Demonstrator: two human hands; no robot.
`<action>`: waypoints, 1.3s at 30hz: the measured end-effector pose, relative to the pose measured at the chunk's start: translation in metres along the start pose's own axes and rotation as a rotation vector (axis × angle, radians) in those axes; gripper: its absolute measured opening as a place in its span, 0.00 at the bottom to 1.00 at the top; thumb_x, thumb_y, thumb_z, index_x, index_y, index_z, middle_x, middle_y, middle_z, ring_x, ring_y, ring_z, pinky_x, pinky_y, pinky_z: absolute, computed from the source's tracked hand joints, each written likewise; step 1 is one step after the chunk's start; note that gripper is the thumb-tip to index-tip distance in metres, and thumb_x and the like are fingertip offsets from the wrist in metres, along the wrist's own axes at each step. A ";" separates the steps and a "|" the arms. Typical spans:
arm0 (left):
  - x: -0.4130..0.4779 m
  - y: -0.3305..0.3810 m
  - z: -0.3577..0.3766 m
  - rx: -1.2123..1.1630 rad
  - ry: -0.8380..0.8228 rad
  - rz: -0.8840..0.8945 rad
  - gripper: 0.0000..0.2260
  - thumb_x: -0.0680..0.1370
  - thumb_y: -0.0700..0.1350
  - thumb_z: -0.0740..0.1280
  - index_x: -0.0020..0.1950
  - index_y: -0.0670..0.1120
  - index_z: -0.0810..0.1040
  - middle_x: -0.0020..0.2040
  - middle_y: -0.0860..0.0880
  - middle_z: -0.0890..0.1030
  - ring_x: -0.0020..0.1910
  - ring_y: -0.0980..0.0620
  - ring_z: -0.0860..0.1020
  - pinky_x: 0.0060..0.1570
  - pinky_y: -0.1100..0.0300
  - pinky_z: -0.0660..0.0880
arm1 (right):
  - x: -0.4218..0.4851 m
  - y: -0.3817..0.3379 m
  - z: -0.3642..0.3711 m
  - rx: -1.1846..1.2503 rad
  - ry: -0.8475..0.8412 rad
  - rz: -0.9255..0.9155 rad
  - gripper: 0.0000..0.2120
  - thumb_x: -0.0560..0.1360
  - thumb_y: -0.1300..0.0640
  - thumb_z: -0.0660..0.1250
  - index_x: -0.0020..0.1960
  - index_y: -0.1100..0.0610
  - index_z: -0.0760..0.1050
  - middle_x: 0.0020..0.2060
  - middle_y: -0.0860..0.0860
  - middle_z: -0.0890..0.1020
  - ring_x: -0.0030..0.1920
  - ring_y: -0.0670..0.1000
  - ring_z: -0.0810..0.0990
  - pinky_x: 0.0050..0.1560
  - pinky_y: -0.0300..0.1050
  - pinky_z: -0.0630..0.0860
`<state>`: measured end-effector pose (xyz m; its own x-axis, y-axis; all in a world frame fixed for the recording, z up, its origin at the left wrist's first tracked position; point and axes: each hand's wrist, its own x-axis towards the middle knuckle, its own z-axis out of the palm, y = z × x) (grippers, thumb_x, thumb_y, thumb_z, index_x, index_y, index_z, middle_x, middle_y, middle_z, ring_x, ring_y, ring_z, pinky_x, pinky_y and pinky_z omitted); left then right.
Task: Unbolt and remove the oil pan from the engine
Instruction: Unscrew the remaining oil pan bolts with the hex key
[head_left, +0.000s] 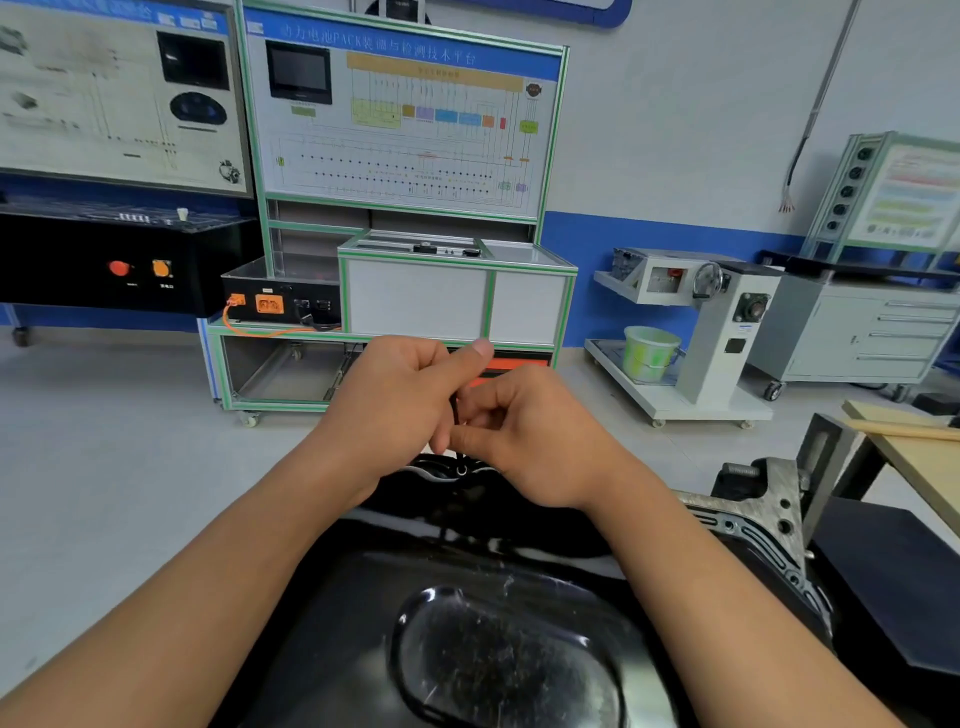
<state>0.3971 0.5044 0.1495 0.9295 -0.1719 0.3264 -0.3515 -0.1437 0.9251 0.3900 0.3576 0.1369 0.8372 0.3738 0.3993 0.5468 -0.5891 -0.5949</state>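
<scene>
The glossy black oil pan (467, 613) fills the lower middle of the head view, sitting on the grey engine block (748, 514). Both my hands meet above the pan's far edge. My left hand (400, 405) has its fingers curled and its thumb stretched out to the right. My right hand (524, 436) is curled with the fingertips pinched together. Between the two hands a thin dark tool (456, 415) stands upright, its lower tip close to a bolt hole (461, 470) on the pan's far flange. Most of the tool is hidden by my fingers.
A green-framed training bench (395, 208) stands straight ahead across the grey floor. A white engine stand (717, 332) with a green bucket (649, 353) is at right. A wooden table (914, 447) and a dark mat lie at the right edge.
</scene>
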 end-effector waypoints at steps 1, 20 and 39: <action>0.000 0.000 0.000 0.009 0.015 -0.005 0.22 0.79 0.55 0.66 0.28 0.46 0.75 0.18 0.46 0.71 0.18 0.53 0.68 0.32 0.59 0.68 | 0.000 0.000 0.000 0.003 -0.001 0.004 0.10 0.75 0.58 0.74 0.38 0.62 0.82 0.31 0.66 0.72 0.34 0.63 0.66 0.35 0.51 0.66; -0.005 0.001 -0.003 -0.146 -0.220 0.039 0.16 0.67 0.53 0.73 0.45 0.41 0.79 0.29 0.45 0.81 0.25 0.55 0.73 0.27 0.67 0.69 | -0.002 0.002 -0.005 0.053 0.054 0.059 0.21 0.72 0.69 0.67 0.28 0.48 0.72 0.31 0.60 0.80 0.34 0.62 0.75 0.39 0.55 0.76; -0.001 -0.003 -0.013 -0.366 -0.408 -0.066 0.13 0.74 0.46 0.66 0.54 0.41 0.82 0.40 0.42 0.83 0.35 0.52 0.75 0.33 0.61 0.67 | -0.003 0.006 -0.004 0.000 0.093 0.065 0.12 0.75 0.62 0.70 0.33 0.63 0.78 0.32 0.65 0.80 0.37 0.63 0.77 0.40 0.58 0.76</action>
<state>0.3982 0.5173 0.1490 0.8039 -0.5481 0.2311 -0.1644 0.1685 0.9719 0.3906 0.3503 0.1355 0.8660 0.2672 0.4226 0.4916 -0.6096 -0.6219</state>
